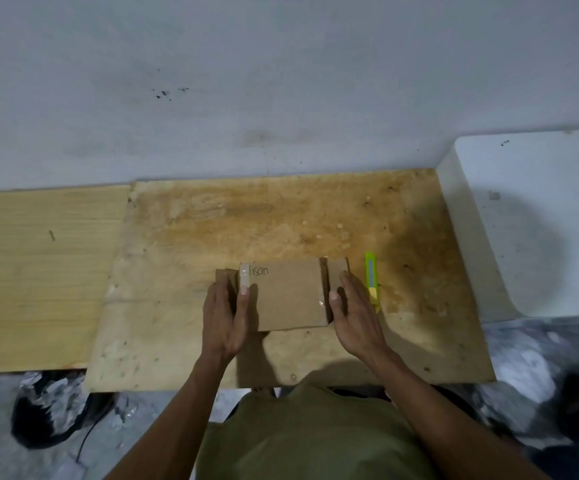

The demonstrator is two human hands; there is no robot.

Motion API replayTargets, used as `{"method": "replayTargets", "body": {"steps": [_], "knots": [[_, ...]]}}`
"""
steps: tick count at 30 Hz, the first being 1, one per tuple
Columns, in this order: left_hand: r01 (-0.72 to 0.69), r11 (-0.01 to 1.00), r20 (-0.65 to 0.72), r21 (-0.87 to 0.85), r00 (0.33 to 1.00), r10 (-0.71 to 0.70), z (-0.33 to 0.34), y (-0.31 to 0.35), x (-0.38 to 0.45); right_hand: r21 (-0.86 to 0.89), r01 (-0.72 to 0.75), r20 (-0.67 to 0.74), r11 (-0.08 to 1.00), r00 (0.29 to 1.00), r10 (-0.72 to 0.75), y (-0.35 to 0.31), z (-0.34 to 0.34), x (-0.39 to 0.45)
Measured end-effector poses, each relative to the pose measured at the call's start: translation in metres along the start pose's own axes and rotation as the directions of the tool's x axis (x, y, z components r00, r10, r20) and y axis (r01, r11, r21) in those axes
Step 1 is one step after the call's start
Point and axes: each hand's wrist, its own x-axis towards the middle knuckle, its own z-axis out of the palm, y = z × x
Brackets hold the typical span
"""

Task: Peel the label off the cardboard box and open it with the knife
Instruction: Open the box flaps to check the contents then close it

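Observation:
A flat brown cardboard box [286, 294] lies on the plywood board [281, 220], with handwriting near its top left corner. A strip of clear tape [244, 276] runs down the box's left edge. My left hand [224, 318] rests against the box's left side, thumb on the tape strip. My right hand [354, 313] presses the box's right side, fingers over a small side flap [336, 270]. A green and yellow utility knife [372, 278] lies on the board just right of my right hand, untouched.
A lighter wooden panel [38, 271] adjoins the board on the left. A white block [530, 220] stands at the right. The grey wall [281, 81] rises behind. Dark bags and a cable [52, 420] lie on the floor below the board's front edge.

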Motion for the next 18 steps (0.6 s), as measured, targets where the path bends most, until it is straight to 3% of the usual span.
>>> {"method": "replayTargets", "body": {"steps": [4,7,12,18], "knots": [[0.208,0.978,0.197,0.013,0.958,-0.207,-0.009,-0.019,0.006,-0.001,-0.08,0.072,0.997,0.994,0.08,-0.008,0.012,-0.001],[0.294,0.956,0.277,0.018,0.917,-0.287,-0.016,-0.015,0.005,-0.041,-0.13,0.088,0.991,0.987,0.134,-0.009,0.016,-0.005],[0.324,0.946,0.364,0.017,0.879,-0.308,-0.015,-0.014,-0.012,-0.072,-0.153,0.125,0.986,0.979,0.161,-0.004,0.02,-0.016],[0.359,0.93,0.361,-0.084,0.881,-0.307,-0.02,-0.017,-0.024,0.048,-0.183,0.109,0.982,0.978,0.177,-0.006,0.02,-0.028]]}}
